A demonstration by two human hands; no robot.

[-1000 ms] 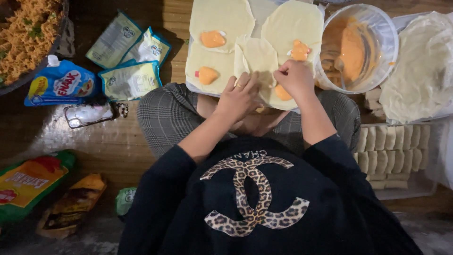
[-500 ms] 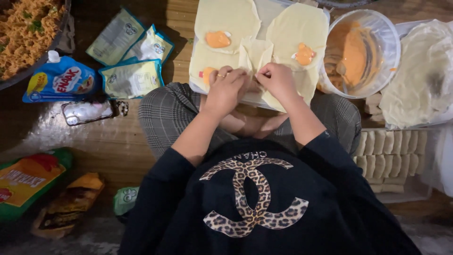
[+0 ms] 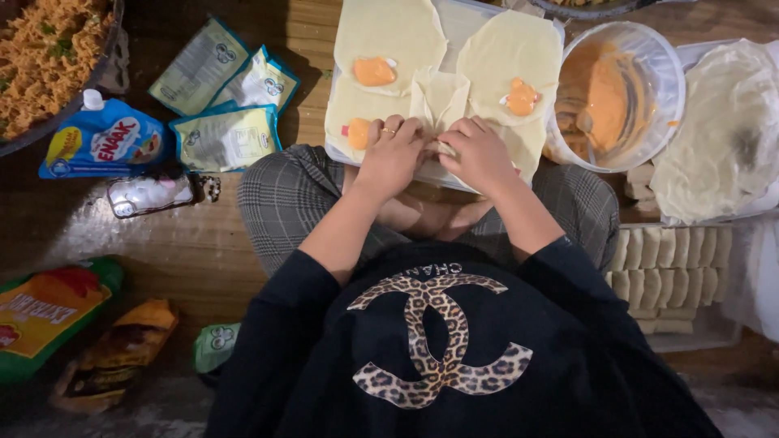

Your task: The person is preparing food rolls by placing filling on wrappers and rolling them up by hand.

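Both hands meet on a folded pastry wrapper [image 3: 438,101] at the near edge of a white board [image 3: 471,16] resting across the person's lap: the left hand [image 3: 392,156] has its fingers curled down onto the wrapper's left side, and the right hand [image 3: 479,154] pinches its right side between thumb and fingertips, so each hand is closed on the dough. At 11 o'clock from the hands lies a flat wrapper with an orange dollop of filling [image 3: 374,71]; at 1 o'clock another wrapper carries a second dollop [image 3: 521,97], and a third dollop [image 3: 357,134] peeks out just left of the left hand. At 2 o'clock stands a clear plastic bowl [image 3: 661,73] of orange sauce, with a stack of wrapper sheets [image 3: 722,130] beyond it. At 4 o'clock sits a tray of folded rolls [image 3: 669,268]. At 9 o'clock lie sachets [image 3: 223,138], and at 10 o'clock a pan of noodles [image 3: 45,53]
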